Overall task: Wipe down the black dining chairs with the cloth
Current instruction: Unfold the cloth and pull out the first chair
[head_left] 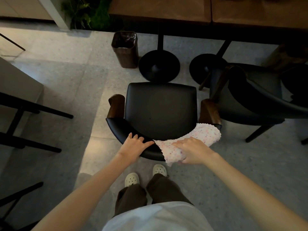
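Note:
A black dining chair (pixel 160 107) with wooden armrests stands right in front of me, its curved padded backrest nearest to me. My left hand (pixel 135 144) lies on top of the backrest, fingers curled over it. My right hand (pixel 193 150) presses a white cloth with pink dots (pixel 206 135) onto the right half of the backrest; the cloth drapes over both sides of the rail. A second black chair (pixel 253 99) stands to the right, turned at an angle.
A wooden table (pixel 166 9) on round black pedestal bases (pixel 159 65) lies beyond the chair. A brown waste bin (pixel 125 49) stands on the floor at its left. Dark furniture legs (pixel 33 110) cross the left side. A green plant (pixel 86 12) is at the back.

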